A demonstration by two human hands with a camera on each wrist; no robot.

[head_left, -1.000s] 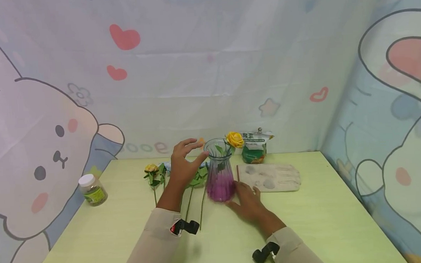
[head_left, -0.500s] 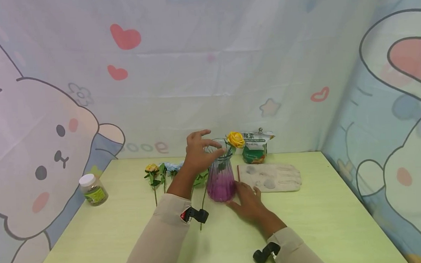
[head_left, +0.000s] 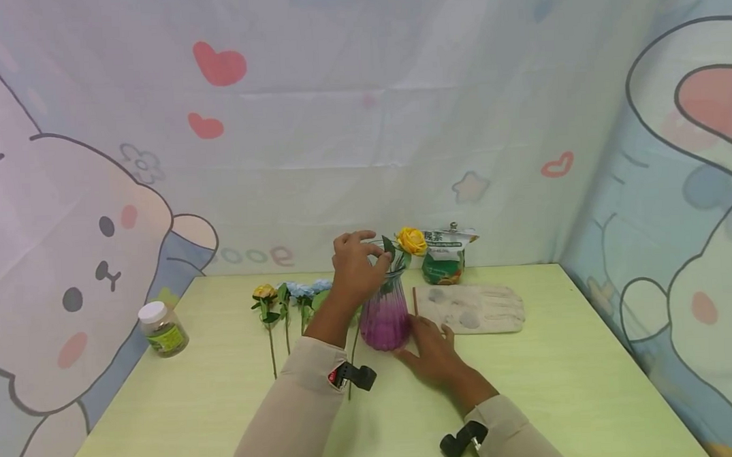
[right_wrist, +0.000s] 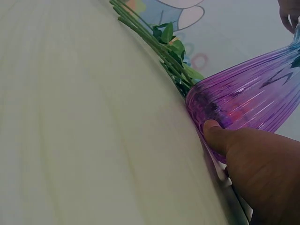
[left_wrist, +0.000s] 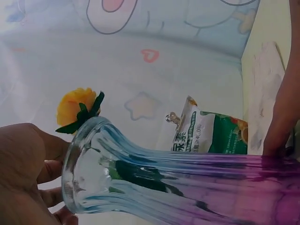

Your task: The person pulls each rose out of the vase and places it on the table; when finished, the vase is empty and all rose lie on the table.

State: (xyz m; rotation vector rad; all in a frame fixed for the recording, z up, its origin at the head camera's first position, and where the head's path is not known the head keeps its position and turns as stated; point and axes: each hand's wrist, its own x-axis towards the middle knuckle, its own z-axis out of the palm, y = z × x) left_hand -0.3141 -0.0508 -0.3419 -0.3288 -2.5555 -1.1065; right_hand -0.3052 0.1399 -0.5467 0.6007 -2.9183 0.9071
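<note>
A ribbed glass vase (head_left: 385, 320), purple below and bluish clear above, stands upright on the table. A yellow rose (head_left: 412, 241) leans out over its rim on the right, its green leaves at the vase mouth. My left hand (head_left: 358, 266) is at the mouth, thumb and forefinger meeting on a leaf of the rose; the left wrist view shows other fingers beside the glass rim. Low on the vase's right side, my right hand (head_left: 431, 352) holds the base, with the thumb (right_wrist: 216, 133) against the purple glass in the right wrist view. Its other fingers are partly hidden.
Left of the vase lie another yellow rose (head_left: 264, 292) and blue flowers (head_left: 307, 289) with long stems, partly behind my left arm. Pale gloves (head_left: 480, 309) lie at right, before a green-and-white bag (head_left: 443, 256). A white-lidded jar (head_left: 163, 331) stands far left.
My left hand has moved right from beside the rim to the vase mouth, its thumb and forefinger closing together. A leaf of the rose now stands higher above the rim. My right hand stays put.
</note>
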